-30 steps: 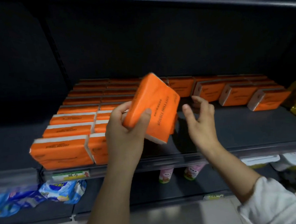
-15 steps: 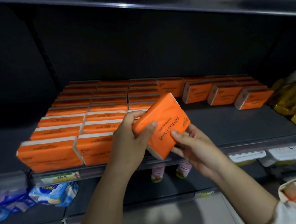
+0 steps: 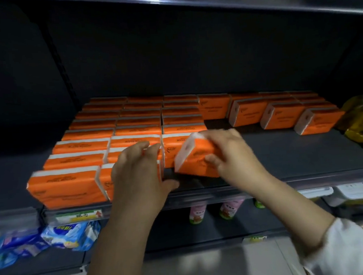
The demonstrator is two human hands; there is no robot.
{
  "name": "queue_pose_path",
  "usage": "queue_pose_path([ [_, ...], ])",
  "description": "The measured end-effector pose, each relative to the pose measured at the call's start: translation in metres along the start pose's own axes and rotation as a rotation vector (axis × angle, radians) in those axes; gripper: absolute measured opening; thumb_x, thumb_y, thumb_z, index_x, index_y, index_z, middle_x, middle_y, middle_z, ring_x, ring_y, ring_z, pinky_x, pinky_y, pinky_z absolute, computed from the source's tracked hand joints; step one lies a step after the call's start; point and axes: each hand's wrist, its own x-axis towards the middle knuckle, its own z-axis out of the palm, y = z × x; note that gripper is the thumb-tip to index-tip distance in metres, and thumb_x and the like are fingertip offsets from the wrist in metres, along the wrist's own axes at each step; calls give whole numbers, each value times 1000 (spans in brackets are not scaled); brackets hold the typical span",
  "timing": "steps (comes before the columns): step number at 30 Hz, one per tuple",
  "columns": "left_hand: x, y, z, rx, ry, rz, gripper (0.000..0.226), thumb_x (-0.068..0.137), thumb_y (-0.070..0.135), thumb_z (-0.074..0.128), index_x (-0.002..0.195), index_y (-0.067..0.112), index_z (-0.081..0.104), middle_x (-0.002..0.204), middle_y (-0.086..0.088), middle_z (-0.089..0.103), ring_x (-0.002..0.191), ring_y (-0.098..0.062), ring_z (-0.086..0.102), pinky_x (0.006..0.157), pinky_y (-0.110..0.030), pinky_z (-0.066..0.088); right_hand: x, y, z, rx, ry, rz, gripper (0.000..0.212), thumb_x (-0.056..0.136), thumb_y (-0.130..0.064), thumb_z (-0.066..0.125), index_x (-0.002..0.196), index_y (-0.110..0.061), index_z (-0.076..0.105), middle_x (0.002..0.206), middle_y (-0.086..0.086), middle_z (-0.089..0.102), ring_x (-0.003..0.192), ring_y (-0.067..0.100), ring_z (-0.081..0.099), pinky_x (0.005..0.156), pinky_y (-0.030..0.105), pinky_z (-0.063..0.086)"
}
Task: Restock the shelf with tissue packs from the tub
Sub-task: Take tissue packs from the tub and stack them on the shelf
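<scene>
Orange tissue packs stand in rows (image 3: 121, 132) on the left half of the dark shelf (image 3: 283, 165), with a few more packs (image 3: 280, 115) loose at the back right. My right hand (image 3: 234, 155) grips one orange tissue pack (image 3: 195, 157), tilted, low over the shelf at the front of the third row. My left hand (image 3: 140, 173) rests on the front pack of the middle row, fingers on its top edge, thumb down by the shelf lip. The tub is out of view.
Yellow bags (image 3: 360, 123) crowd the shelf's right end. A price label (image 3: 79, 216) sits on the front rail. Below are blue packets (image 3: 66, 236) at left and small pink bottles (image 3: 214, 211) in the middle. Another shelf (image 3: 232, 4) hangs overhead.
The pack has passed from my left hand to my right and come down onto the shelf front. My left hand has let go and moved onto the middle row's front pack.
</scene>
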Motion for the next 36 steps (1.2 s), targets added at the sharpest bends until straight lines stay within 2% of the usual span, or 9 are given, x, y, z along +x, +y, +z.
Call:
queue_pose_path([
  [4,-1,-9,13,196,-54,-43,75,80,23,65,142,33,25,152,4,13,141,-23,7,114,-49,13,14,-4,31,-281,-159,-229,63,75,4,59,133,-20,50,116,6,57,108,29,46,88,40,40],
  [7,0,-11,18,205,-30,-83,73,83,17,59,143,35,22,153,4,12,141,-24,5,114,-52,9,22,-4,48,-337,-101,-280,68,66,7,68,128,-19,55,105,7,55,97,30,51,79,39,39],
  [10,1,-12,21,203,21,-77,72,84,11,55,143,35,23,153,3,14,141,-25,6,113,-53,9,16,3,56,-367,9,-212,73,63,2,76,129,-19,53,118,11,54,107,33,50,92,52,40],
  [13,2,-11,22,192,19,-81,75,82,5,53,144,33,22,154,2,11,142,-25,4,114,-53,6,2,13,60,-409,-34,-125,90,68,2,73,141,-28,30,144,10,35,133,35,30,105,64,22],
  [16,3,-9,23,173,19,-62,75,82,1,52,145,30,22,153,0,10,142,-25,3,114,-52,6,-5,21,65,-431,-82,-95,104,68,8,70,144,-32,11,152,8,22,140,36,19,108,61,18],
  [20,5,-11,26,154,22,-43,76,81,1,53,145,28,24,153,-1,11,141,-24,5,114,-51,9,1,20,71,-405,-65,-107,99,65,12,70,144,-25,22,149,11,32,137,40,28,106,52,34],
  [28,2,-2,24,96,102,-16,75,70,3,68,136,29,42,148,-3,25,141,-26,10,112,-57,13,-6,14,62,-375,23,-91,89,71,5,66,144,-26,27,149,8,32,139,35,25,108,60,21],
  [32,-9,36,28,96,162,197,69,66,2,73,129,23,53,142,-8,39,138,-32,21,107,-62,18,-35,18,41,-236,119,-5,73,74,-4,63,141,-19,38,144,8,40,136,31,30,108,59,23],
  [36,-35,88,62,27,104,543,49,62,5,78,109,8,65,114,-17,59,104,-40,52,87,-51,44,-102,60,19,-184,214,77,58,73,-13,62,129,-12,49,126,11,54,120,32,48,99,50,42],
])
